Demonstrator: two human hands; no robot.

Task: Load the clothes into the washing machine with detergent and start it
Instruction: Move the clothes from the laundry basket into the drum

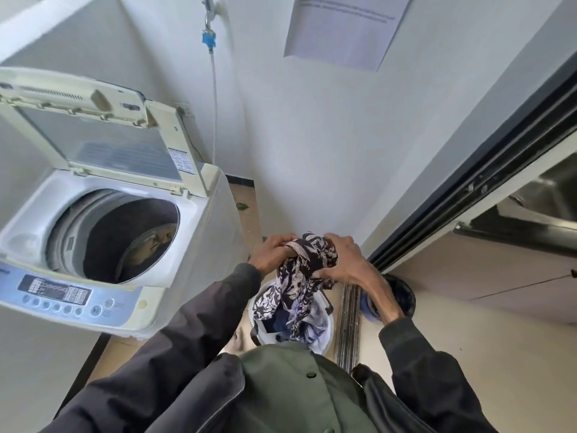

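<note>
**Patterned cloth held over the basket**

At lower centre of the frame, the left hand (271,253) and right hand (346,260) each had a tight grip on a dark patterned cloth (304,270), its tail hanging into a white basket (324,334) of clothes. At left, the washing machine (103,232) stood with its lid (93,132) raised.

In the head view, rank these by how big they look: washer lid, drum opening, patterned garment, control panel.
1. Washer lid, raised open, largest.
2. Drum opening.
3 and 4. Control panel and patterned garment, held by left hand and right hand, look alike; the garment is nearer the camera, so unsure.
</note>
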